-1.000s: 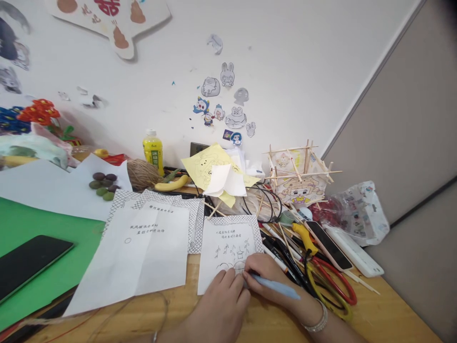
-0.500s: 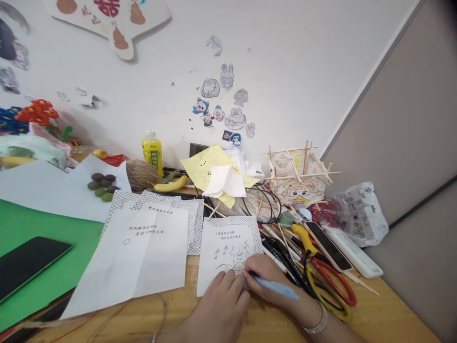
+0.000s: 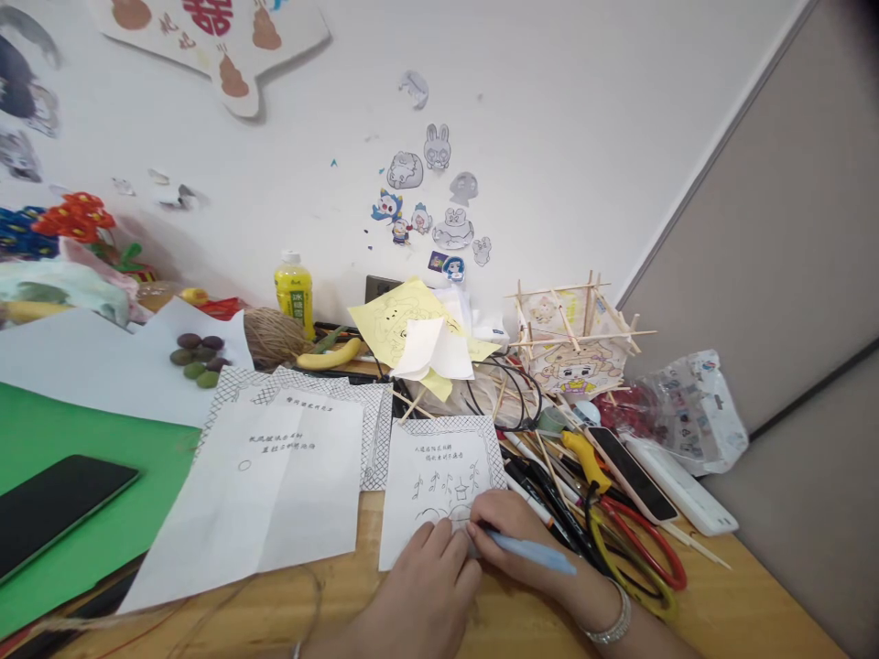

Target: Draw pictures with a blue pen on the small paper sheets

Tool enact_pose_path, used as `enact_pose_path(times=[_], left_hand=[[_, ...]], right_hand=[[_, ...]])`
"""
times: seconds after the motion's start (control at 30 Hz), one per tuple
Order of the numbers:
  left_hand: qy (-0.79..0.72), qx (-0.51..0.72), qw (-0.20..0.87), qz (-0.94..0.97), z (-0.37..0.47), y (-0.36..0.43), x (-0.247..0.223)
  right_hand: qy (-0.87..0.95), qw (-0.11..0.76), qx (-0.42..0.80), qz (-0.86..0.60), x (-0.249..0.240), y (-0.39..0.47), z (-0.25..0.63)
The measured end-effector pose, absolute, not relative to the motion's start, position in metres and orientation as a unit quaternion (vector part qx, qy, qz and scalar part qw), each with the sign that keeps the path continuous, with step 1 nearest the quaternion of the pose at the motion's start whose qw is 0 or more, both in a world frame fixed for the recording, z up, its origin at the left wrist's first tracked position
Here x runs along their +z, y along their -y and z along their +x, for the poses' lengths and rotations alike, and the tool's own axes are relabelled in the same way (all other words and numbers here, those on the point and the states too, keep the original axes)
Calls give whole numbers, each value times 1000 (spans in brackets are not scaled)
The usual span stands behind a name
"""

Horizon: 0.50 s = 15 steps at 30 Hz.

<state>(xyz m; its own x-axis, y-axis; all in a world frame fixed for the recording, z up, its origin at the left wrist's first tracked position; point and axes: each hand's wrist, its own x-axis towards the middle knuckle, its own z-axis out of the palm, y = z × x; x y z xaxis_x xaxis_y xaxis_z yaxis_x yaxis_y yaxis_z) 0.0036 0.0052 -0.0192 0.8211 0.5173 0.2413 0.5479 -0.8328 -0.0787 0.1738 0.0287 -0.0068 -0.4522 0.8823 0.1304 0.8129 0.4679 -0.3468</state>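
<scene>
My right hand (image 3: 512, 531) is closed around a light-blue pen (image 3: 532, 552), whose back end slants out to the right over the wrist. Its tip is hidden behind my fingers, low on a small white sheet of paper (image 3: 405, 531). That sheet carries a cross-hatched border, handwritten lines and small drawings of leafy sprigs and curved outlines. My left hand (image 3: 429, 586) rests on the sheet's lower edge, fingers laid on the paper beside the right hand, holding nothing. A larger creased sheet (image 3: 309, 494) with a similar border and handwriting lies to the left.
Scissors (image 3: 677, 558), a yellow-handled tool (image 3: 585, 460), markers and a phone (image 3: 632, 474) crowd the right side. Behind stand a stick-framed paper lantern (image 3: 577, 339) and a yellow bottle (image 3: 294, 293). A black tablet (image 3: 61, 513) lies on green paper (image 3: 124, 439) at left.
Almost nothing differs. The view has shifted very slightly; both hands and the pen stay at the same place on the small sheet.
</scene>
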Motion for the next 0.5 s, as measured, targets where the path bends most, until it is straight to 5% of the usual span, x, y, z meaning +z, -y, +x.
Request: enact_pose_path(times=[0.5], left_hand=[[275, -115, 77, -951, 3, -7, -25]], right_hand=[[849, 146, 121, -493, -5, -28, 174]])
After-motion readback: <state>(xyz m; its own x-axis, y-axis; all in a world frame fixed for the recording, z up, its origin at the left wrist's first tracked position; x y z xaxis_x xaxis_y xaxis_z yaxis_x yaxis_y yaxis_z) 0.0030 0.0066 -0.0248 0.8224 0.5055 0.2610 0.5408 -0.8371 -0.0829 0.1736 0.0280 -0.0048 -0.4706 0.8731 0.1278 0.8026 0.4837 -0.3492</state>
